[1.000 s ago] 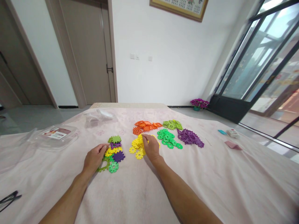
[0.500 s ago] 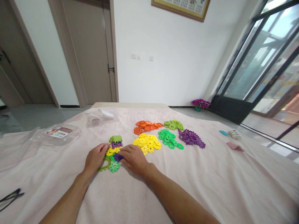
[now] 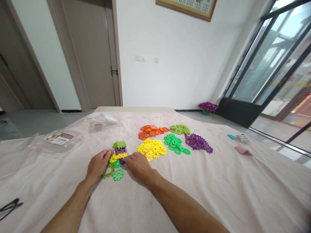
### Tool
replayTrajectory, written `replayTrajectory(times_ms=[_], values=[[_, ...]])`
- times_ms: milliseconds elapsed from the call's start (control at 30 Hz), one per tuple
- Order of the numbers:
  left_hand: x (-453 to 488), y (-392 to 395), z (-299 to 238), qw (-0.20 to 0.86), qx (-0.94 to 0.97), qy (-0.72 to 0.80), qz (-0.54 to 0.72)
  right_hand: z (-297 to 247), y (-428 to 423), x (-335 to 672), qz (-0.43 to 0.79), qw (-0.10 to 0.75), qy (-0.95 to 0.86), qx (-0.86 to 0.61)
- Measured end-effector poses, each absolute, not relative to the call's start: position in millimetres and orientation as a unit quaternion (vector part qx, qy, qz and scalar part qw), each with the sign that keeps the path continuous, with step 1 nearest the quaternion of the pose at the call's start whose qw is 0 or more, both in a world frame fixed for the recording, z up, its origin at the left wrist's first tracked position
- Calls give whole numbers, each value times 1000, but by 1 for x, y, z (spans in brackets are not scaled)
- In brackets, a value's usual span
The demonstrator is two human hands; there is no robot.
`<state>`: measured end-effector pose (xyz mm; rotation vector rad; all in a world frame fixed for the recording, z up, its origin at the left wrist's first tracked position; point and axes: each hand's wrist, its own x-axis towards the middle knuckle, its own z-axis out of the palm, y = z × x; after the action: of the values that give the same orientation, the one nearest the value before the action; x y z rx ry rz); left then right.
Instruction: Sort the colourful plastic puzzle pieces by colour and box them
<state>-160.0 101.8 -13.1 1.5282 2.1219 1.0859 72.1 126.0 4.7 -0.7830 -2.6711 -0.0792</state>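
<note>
A small mixed heap of flat plastic gear pieces [image 3: 118,154] lies on a pale pink cloth [image 3: 218,181]. My left hand [image 3: 98,165] rests on the heap's left side, fingers curled over green and yellow pieces. My right hand [image 3: 138,165] lies at the heap's right side, fingertips pinched on a purple piece [image 3: 121,160]. A loose green gear [image 3: 118,175] sits just in front of the heap. Beyond my right hand are sorted piles: yellow [image 3: 152,149], orange [image 3: 151,131], light green [image 3: 180,129], bright green [image 3: 175,144] and purple [image 3: 198,143].
A clear plastic box with a label [image 3: 57,140] and a crumpled clear bag [image 3: 102,122] lie at the left and back. Small packets [image 3: 241,138] sit at the right. Dark glasses [image 3: 9,205] lie at the near left. A door, wall and glass doors stand behind.
My right hand left the yellow pile, moved left to the mixed heap and closed its fingertips on a purple piece. My left hand stayed on the heap.
</note>
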Motion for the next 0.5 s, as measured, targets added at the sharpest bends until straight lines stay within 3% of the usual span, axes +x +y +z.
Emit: replayTrajectory(times_ms=[200, 400, 500], values=[[-161, 101, -13, 155, 536, 738, 379, 5, 133, 80, -15, 263, -896, -358], [-162, 103, -16, 154, 536, 742, 373, 15, 177, 117, 75, 501, -710, -489], [-164, 104, -17, 154, 538, 740, 373, 18, 209, 158, 132, 582, -593, -542]])
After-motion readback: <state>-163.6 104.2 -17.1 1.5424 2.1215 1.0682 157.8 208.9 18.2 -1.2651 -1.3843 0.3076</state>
